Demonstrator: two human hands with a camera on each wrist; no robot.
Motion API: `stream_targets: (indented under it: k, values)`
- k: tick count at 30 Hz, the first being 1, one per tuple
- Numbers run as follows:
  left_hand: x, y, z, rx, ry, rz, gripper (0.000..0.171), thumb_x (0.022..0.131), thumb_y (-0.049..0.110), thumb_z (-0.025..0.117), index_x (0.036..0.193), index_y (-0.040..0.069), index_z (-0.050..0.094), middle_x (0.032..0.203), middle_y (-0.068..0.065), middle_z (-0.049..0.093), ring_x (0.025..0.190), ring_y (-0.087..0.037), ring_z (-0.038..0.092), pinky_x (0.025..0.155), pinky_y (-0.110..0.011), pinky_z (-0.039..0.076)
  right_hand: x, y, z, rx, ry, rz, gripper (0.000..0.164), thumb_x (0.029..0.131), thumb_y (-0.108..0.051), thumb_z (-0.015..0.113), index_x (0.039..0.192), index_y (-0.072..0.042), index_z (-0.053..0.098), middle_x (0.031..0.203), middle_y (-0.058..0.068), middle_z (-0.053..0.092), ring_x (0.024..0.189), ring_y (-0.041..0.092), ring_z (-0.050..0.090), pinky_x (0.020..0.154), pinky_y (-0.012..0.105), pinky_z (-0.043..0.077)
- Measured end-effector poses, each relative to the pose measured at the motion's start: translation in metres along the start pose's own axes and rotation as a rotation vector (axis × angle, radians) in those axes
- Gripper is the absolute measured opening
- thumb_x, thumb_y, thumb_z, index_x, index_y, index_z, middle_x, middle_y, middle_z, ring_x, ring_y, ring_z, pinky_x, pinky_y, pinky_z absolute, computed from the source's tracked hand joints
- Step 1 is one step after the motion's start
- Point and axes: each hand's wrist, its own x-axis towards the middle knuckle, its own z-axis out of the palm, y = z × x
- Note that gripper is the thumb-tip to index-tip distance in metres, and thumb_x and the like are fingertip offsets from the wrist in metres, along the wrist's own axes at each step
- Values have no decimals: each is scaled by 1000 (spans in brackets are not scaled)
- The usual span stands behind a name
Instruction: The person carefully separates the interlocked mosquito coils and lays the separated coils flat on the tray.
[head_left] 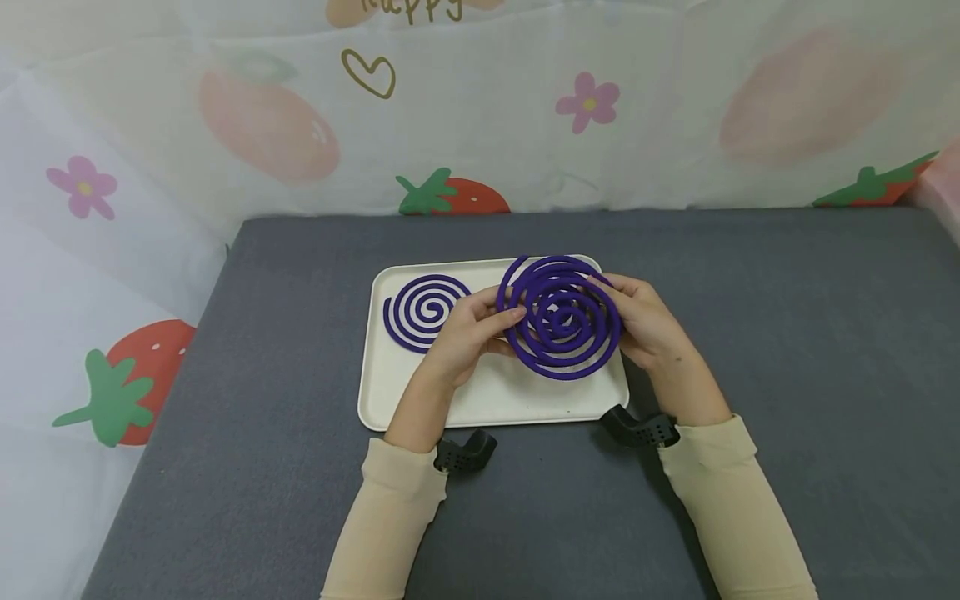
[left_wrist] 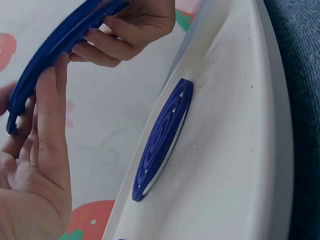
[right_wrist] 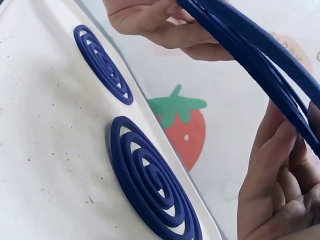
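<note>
Purple-blue mosquito coils (head_left: 562, 374), apparently two lying face to face, are held up over the right half of a white tray (head_left: 487, 404). My left hand (head_left: 467, 331) pinches their left edge, thumb in front. On the opposite edge my right hand (head_left: 647, 323) grips with thumb and fingers. A single coil (head_left: 431, 312) lies flat at the tray's left, partly covered by my left hand. Another coil (right_wrist: 118, 160) lies flat on the tray in the right wrist view; from the head it is hidden behind the held ones.
Dark crumbs (left_wrist: 192, 148) dot the tray floor. Under the tray is a grey cloth-covered table (head_left: 285, 350). A pale curtain (head_left: 480, 125) printed with strawberries and flowers hangs behind it. Black wrist cameras (head_left: 467, 452) sit just above the table by both wrists.
</note>
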Motion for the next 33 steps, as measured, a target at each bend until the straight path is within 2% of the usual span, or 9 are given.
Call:
stream_targets:
  k: [3, 8, 16, 19, 22, 27, 33]
  values:
    - [1, 0, 0, 1, 34, -1, 16, 92, -2, 52, 106, -8, 57, 80, 0, 69, 66, -14, 67, 56, -27, 55, 1, 0, 0, -34, 30, -27, 26, 96, -14, 54, 76, -11, 71, 65, 0, 64, 55, 7, 60, 51, 18, 50]
    - [2, 1, 0, -6, 78, -4, 16, 92, -1, 54, 106, -8, 57, 80, 0, 69, 65, -13, 67, 56, -26, 55, 0, -2, -1, -41, 19, -56, 27, 97, -10, 52, 76, -12, 70, 65, -1, 62, 53, 6, 57, 50, 17, 47]
    - [4, 4, -2, -42, 212, -3, 11, 92, -1, 55, 102, -4, 58, 77, 1, 68, 63, -10, 65, 54, -24, 54, -1, -6, -7, 35, -62, -7, 27, 98, -10, 49, 82, -10, 69, 72, 0, 65, 61, 10, 61, 58, 23, 52]
    - [4, 6, -3, -64, 251, 12, 9, 92, -1, 55, 101, -2, 58, 75, 2, 67, 62, -10, 65, 52, -23, 53, 0, -6, -7, -13, -77, 10, 23, 97, -8, 50, 85, -10, 69, 75, 2, 65, 64, 11, 62, 60, 24, 54]
    - [4, 7, -4, -83, 271, 14, 9, 94, 3, 54, 100, -1, 58, 74, 2, 67, 62, -9, 65, 53, -23, 53, 0, -5, -6, -102, -53, 25, 20, 96, -4, 52, 86, -11, 69, 75, 4, 65, 63, 12, 63, 59, 23, 54]
    - [3, 10, -6, -106, 293, -10, 25, 99, 13, 48, 111, -8, 57, 75, 3, 67, 62, -10, 65, 57, -25, 55, 1, -5, -6, -209, 42, 18, 20, 93, -2, 57, 84, -13, 71, 73, 4, 66, 61, 12, 63, 57, 22, 54]
    - [-4, 14, -15, -60, 343, -30, 28, 101, 16, 46, 112, -8, 57, 76, 3, 68, 65, -10, 66, 57, -24, 55, -2, -5, -11, -250, 104, 7, 19, 93, -4, 58, 82, -14, 71, 72, 1, 65, 61, 11, 61, 56, 21, 53]
